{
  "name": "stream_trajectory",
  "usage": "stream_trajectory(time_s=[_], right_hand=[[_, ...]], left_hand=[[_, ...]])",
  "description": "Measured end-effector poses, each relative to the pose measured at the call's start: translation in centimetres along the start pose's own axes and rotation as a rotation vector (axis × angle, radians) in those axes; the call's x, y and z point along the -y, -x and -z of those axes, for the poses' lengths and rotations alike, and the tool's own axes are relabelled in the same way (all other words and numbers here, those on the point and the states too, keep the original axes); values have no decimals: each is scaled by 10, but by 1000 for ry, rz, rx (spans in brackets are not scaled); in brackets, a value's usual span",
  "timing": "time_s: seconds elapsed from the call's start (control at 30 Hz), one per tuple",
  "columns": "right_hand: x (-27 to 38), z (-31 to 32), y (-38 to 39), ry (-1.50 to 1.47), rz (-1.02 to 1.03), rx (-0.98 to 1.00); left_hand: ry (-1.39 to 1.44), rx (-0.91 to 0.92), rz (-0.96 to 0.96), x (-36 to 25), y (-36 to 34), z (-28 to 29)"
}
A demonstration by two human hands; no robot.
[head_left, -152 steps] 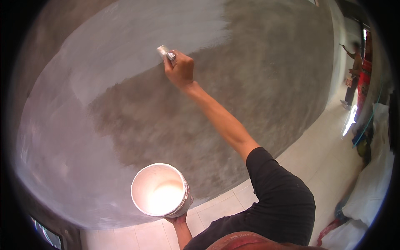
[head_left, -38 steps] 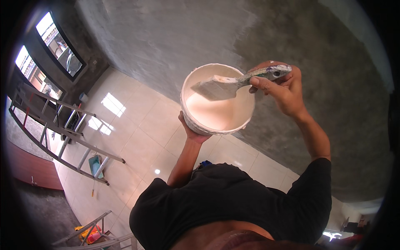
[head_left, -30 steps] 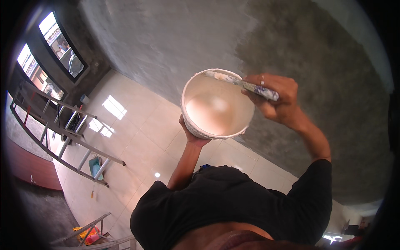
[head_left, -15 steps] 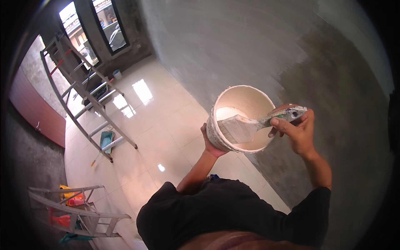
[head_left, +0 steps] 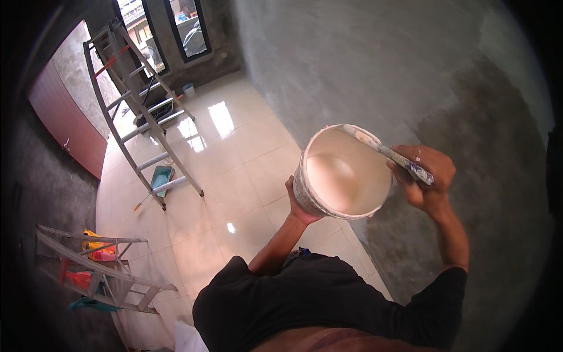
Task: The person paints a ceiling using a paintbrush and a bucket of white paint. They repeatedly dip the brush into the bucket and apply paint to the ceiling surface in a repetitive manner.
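Observation:
My left hand (head_left: 300, 206) grips the lower left side of a white, paint-streaked bucket (head_left: 304, 179), with white paint (head_left: 334, 179) inside it. My right hand (head_left: 431, 173) is closed on the handle of a paint-stained brush (head_left: 410, 164); the brush head lies along the upper inside rim of the bucket, turned edge-on, its bristles mostly hidden. Behind the bucket stands a grey plastered wall (head_left: 352, 64) with a lighter coated area and a darker patch at the right (head_left: 481, 152).
An aluminium stepladder (head_left: 152, 157) stands at the left on white tiles (head_left: 258, 164), with a teal tray (head_left: 162, 179) beside it. A second folded or low ladder (head_left: 123, 296) and coloured bags (head_left: 79, 278) are at lower left. A wooden door (head_left: 67, 117) and two windows (head_left: 187, 29) are beyond.
Five seconds ago my right hand had the brush on the wall; now it is at the bucket. The view has turned toward the room, and the brush has just tipped edge-on against the rim.

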State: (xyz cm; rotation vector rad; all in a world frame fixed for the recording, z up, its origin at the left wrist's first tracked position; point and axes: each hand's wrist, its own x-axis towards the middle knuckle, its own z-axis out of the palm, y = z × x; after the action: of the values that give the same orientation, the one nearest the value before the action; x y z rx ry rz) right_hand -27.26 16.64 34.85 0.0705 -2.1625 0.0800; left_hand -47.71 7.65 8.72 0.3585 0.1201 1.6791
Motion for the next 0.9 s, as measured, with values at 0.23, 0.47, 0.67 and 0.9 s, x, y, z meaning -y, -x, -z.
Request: stream_trajectory(time_s=[0.23,0.47,0.67,0.9], right_hand=[[20,-19,-5,-634,-587,-75],[12,-46,-24,-932,-845,197],[-13,-76,-43,-823,-623,139],[-32,-85,-56,-212,51,53]], left_hand=[[64,-53,-41,-10,10,12],[32,-117,-153,-32,20,29],[-155,-153,-272,-62,23,25],[-109,-64,-290,-74,4,65]])
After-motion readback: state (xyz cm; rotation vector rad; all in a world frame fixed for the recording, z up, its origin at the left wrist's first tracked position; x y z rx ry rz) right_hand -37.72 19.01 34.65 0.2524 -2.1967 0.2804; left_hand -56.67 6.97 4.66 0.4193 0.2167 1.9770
